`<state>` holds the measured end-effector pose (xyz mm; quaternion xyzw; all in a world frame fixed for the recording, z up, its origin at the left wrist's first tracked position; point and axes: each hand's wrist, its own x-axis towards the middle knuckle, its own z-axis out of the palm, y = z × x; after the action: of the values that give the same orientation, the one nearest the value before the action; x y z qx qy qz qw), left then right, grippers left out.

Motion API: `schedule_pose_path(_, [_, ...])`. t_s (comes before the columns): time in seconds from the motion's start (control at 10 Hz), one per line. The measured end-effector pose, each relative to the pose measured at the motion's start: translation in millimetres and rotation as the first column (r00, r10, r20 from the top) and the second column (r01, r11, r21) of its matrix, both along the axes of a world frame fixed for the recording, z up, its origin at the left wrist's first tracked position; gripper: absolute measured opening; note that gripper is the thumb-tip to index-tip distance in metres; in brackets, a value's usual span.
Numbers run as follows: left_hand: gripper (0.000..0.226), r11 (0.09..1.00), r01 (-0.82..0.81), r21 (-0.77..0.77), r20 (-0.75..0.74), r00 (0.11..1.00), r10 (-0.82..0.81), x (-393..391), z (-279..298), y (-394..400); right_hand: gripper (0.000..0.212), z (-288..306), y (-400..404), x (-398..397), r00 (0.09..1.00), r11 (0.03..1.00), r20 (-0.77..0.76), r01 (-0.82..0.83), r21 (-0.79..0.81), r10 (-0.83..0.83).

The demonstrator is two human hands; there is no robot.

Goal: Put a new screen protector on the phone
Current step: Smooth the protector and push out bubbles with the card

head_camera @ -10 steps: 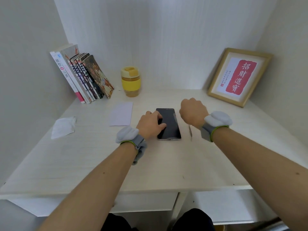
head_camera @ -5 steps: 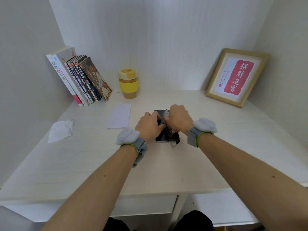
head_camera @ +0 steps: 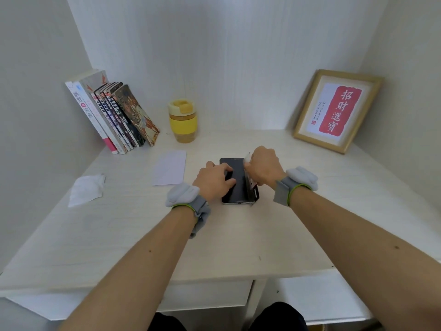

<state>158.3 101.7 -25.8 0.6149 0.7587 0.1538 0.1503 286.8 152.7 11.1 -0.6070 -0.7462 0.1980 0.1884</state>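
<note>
1. The phone (head_camera: 235, 181) lies flat, screen up, near the middle of the white desk (head_camera: 143, 235), between your two hands.
2. Your left hand (head_camera: 213, 181) rests on the phone's left half, fingers extended and flat on the dark glass, pressing it down.
3. Your right hand (head_camera: 263, 167) sits at the phone's right edge, fingers curled and clenched around the screen protector (head_camera: 251, 185).
4. The screen protector stands tilted on edge along the phone's right side, its lower edge touching the phone.
5. To the left lie a white paper sheet (head_camera: 170, 170) and a crumpled wipe (head_camera: 86, 189), well apart from the phone.
6. At the back stand leaning books (head_camera: 114, 115), a yellow cup (head_camera: 182, 121) and a framed picture (head_camera: 336, 111).
</note>
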Motion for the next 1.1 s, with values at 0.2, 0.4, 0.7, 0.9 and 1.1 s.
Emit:
schedule_pose_path(0.2, [0.047, 1.0, 0.001, 0.006, 0.004, 1.0, -0.001, 0, 1, -1, 0.023, -7, 0, -3, 0.999, 0.998, -0.036, -0.036, -0.047, 0.034])
schedule_pose_path(0.4, [0.047, 1.0, 0.015, 0.006, 0.003, 1.0, -0.015, -1, 1, -1, 0.022, -8, 5, 7, 0.998, 0.999, -0.067, 0.017, -0.029, -0.019])
schedule_pose_path(0.7, [0.047, 1.0, 0.018, -0.005, 0.008, 1.0, -0.018, -2, 2, -2, 0.015, -10, 4, 0, 0.994, 0.998, -0.112, 0.009, -0.066, -0.016])
schedule_pose_path(0.9, [0.047, 1.0, 0.018, -0.003, 0.006, 1.0, -0.018, -1, 3, -2, 0.014, -9, 10, 6, 0.996, 0.999, -0.082, 0.03, -0.045, -0.034])
schedule_pose_path(1.1, [0.048, 1.0, 0.018, -0.002, 0.009, 1.0, -0.018, -1, 2, -1, 0.022, -10, 4, -3, 0.993, 0.992, 0.073, -0.102, 0.069, 0.097])
